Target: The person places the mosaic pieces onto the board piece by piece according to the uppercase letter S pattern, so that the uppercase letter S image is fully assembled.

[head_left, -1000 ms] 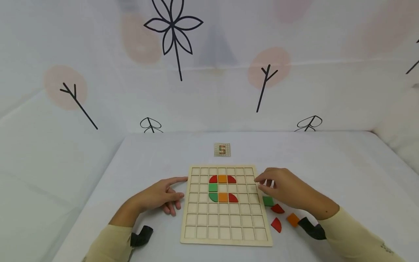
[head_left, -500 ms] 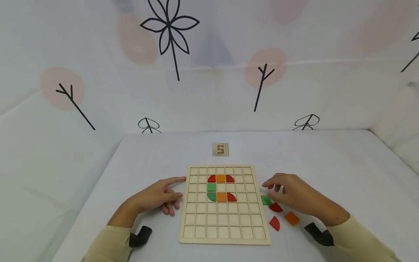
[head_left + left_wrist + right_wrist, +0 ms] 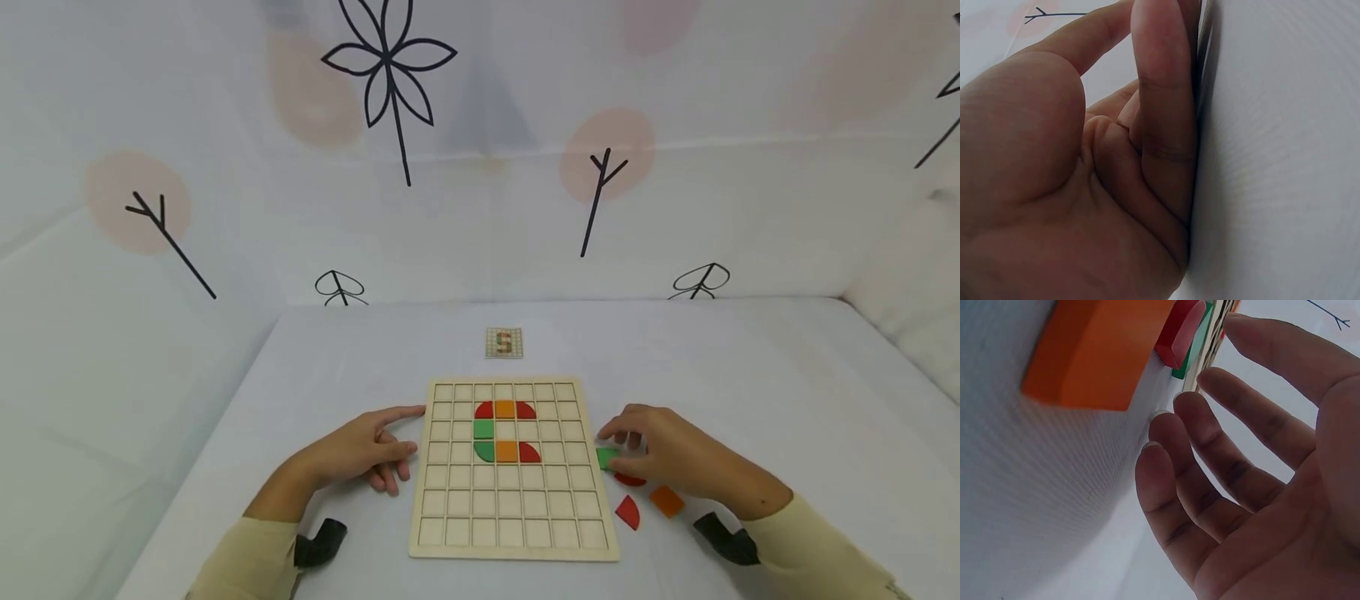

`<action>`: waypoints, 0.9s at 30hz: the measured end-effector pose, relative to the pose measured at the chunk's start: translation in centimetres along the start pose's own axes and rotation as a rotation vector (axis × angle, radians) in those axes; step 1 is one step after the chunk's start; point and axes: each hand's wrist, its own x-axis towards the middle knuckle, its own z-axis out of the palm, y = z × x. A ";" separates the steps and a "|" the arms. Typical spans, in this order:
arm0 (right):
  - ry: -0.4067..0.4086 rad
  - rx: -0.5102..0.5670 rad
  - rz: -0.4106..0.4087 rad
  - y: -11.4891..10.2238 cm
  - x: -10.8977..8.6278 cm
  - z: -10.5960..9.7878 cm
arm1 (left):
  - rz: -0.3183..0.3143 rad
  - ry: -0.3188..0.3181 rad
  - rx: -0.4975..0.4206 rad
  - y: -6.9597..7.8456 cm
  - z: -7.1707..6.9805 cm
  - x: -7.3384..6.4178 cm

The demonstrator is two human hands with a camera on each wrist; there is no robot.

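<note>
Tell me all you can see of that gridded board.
The board is pale, looks wooden, and has seven rows of seven square cells. It lies flat on the white cloth. Seven red, orange and green pieces form a C shape toward its far side. The left hand appears to touch its left edge with an index fingertip.

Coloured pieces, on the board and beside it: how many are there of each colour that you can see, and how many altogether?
Red pieces: 5 (3 on the board, 2 beside it)
Orange pieces: 3 (2 on, 1 beside)
Green pieces: 3 (2 on, 1 beside)
Total in sight: 11
</note>
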 end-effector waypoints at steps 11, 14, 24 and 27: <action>-0.020 -0.038 -0.006 0.0 -0.1 0.7 | -0.005 -0.008 -0.019 -0.3 0.2 -0.5; -0.017 -0.042 -0.014 -0.1 -0.1 0.7 | 0.000 -0.008 -0.016 -0.3 0.2 -0.5; 0.000 -0.085 -0.025 -0.1 0.0 0.5 | 0.010 -0.011 -0.008 -0.1 0.0 -0.1; 0.007 -0.087 -0.032 -0.2 0.0 0.4 | 0.015 -0.006 0.001 0.1 0.0 -0.1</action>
